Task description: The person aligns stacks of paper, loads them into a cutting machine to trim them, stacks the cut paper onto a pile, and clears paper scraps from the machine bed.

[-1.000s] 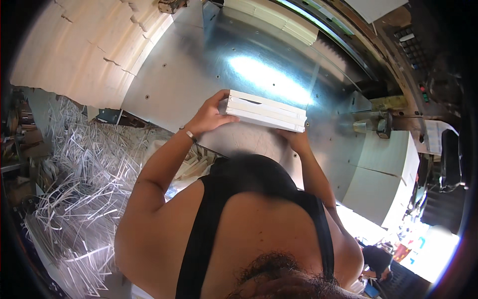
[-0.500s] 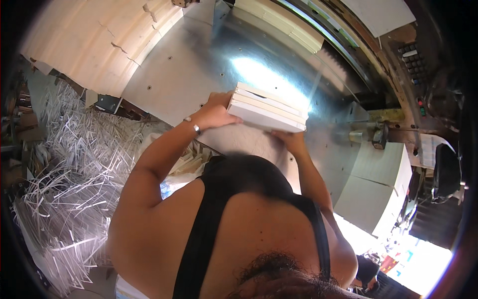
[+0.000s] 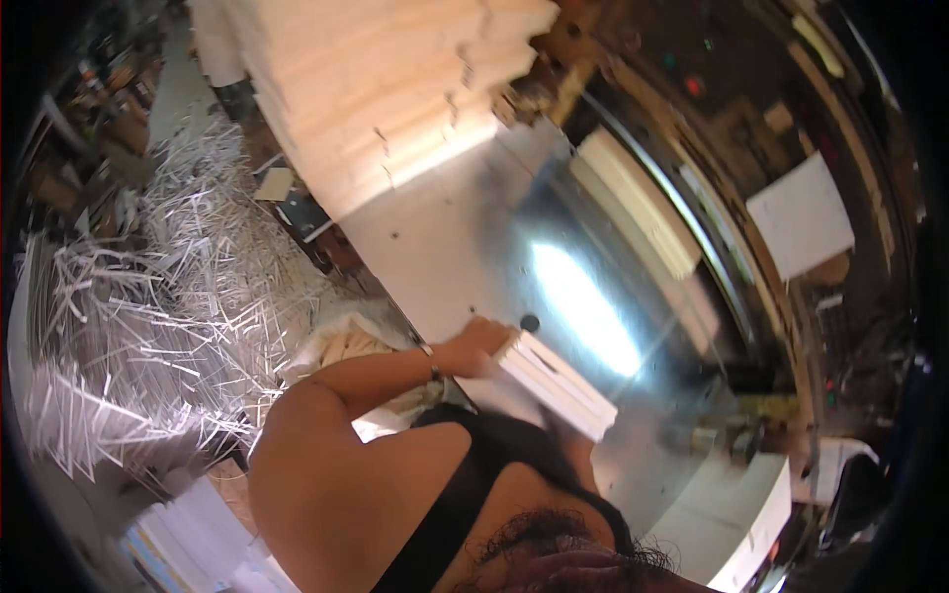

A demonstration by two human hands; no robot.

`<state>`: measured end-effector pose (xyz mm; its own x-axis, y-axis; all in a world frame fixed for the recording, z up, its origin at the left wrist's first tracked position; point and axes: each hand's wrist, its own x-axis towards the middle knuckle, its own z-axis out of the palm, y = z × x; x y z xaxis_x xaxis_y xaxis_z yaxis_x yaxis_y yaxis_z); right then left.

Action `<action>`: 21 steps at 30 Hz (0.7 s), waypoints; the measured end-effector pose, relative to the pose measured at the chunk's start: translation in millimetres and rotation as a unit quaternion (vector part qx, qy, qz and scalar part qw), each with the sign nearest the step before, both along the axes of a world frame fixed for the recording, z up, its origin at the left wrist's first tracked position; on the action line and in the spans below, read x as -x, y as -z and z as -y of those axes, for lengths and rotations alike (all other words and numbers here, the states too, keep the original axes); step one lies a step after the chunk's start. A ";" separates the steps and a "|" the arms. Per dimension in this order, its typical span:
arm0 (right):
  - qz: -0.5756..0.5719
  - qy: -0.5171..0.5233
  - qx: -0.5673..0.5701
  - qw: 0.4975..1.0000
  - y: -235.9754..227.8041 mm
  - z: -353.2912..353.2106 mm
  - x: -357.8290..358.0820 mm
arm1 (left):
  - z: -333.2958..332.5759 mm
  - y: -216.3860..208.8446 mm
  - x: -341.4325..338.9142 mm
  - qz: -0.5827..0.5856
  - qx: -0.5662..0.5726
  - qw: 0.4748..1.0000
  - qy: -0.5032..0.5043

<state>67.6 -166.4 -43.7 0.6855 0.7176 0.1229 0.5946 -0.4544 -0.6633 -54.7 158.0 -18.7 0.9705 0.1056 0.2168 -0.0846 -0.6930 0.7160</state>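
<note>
A short stack of white and cream paper blocks (image 3: 559, 383) is held at a slant over the metal tabletop (image 3: 435, 267), close to my body. My left hand (image 3: 481, 346) is closed round its left end, the fingers over the far corner. My right hand (image 3: 575, 448) is at the stack's near right side, with its fingers hidden behind the blocks. Just beyond the stack is a dark round spot (image 3: 530, 323) on the metal surface.
Tall stacks of cream paper (image 3: 395, 89) stand at the far left. A long cream stack (image 3: 638, 203) lies along the back rail. White blocks (image 3: 712, 514) sit at the near right. Shredded paper strips (image 3: 208, 296) heap at the left, and a white sheet (image 3: 803, 217) lies beyond the rail.
The view has turned and shifted, so the table now appears lower and further right. Both hands still hold the stack, which now looks more tilted and nearer my body.
</note>
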 end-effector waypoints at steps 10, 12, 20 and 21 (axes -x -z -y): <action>-0.270 0.017 -0.177 0.946 9.6 0.3 -1.8 | -3.0 -4.9 7.2 -0.042 0.069 0.996 0.026; -0.092 0.025 0.000 0.995 -21.9 -17.9 0.5 | -6.6 -14.5 8.2 -0.031 0.064 0.997 0.021; -0.108 0.028 -0.124 0.986 -17.0 -3.7 19.3 | 6.2 3.0 9.6 0.002 0.049 0.999 0.022; -0.105 0.040 -0.111 0.988 -26.7 -5.2 27.2 | 8.9 6.5 7.5 -0.001 0.049 0.999 0.024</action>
<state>40.5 -161.2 -17.0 0.7657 0.6319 0.1201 0.4021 -0.3245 -0.8561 -62.2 149.1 -25.1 0.9752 0.0787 0.2067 -0.1156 -0.6154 0.7797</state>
